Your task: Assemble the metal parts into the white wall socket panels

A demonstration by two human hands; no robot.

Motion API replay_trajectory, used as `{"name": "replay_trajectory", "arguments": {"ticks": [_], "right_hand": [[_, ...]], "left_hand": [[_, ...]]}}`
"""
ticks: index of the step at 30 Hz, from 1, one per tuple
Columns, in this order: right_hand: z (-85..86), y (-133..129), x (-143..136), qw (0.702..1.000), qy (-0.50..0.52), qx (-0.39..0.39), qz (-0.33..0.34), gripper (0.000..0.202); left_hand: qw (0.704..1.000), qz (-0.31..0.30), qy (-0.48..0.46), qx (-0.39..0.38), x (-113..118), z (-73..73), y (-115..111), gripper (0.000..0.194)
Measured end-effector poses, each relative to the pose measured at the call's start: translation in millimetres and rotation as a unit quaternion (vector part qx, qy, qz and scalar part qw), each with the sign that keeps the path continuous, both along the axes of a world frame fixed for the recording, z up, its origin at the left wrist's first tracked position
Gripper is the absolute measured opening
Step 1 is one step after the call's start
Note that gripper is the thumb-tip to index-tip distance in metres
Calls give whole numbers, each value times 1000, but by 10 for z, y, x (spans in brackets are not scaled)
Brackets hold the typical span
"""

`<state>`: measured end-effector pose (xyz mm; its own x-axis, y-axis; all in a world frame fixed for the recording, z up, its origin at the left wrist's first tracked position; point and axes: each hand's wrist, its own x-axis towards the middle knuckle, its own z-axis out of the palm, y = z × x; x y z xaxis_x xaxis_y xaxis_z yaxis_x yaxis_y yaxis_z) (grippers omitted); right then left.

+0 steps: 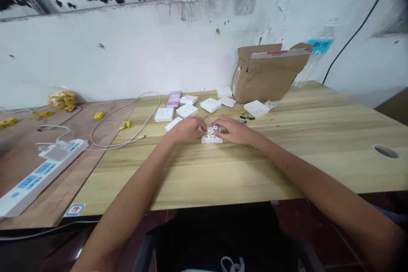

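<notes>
A white wall socket part [212, 139], its inner side with slots and small dark details facing up, lies on the wooden table in front of me. My left hand [188, 129] is closed at its left edge, fingertips bent over it. From the other side my right hand [235, 130] pinches its right part with thumb and fingers. What lies between the fingertips is too small to tell. Behind the hands are several white socket plates, among them one plate [211, 105] and another [187, 111]. Small brass and black pieces [247, 117] lie right of my right hand.
An open cardboard box [267, 74] stands at the back right against the wall. At the left are a white power strip [41, 176], a looping white cable [119, 146], and a bag of yellow parts [63, 100]. A round cable hole [385, 151] is at the right.
</notes>
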<state>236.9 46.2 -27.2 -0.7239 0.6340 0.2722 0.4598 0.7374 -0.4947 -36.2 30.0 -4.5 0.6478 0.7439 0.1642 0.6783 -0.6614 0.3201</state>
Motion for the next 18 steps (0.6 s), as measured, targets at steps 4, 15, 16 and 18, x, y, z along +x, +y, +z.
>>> {"name": "replay_trajectory", "arguments": {"ticks": [4, 15, 16, 18], "right_hand": [[-10, 6, -4, 1000, 1, 6, 1, 36], [-21, 33, 32, 1000, -28, -3, 8, 45], [-24, 37, 38, 999, -31, -5, 9, 47], [-37, 48, 51, 1000, -29, -6, 10, 47]], "left_hand": [[999, 40, -13, 14, -59, 43, 14, 21], [994, 99, 3, 54, -205, 59, 72, 23], [993, 103, 2, 60, -236, 40, 92, 23], [991, 110, 0, 72, -298, 4, 130, 24]]}}
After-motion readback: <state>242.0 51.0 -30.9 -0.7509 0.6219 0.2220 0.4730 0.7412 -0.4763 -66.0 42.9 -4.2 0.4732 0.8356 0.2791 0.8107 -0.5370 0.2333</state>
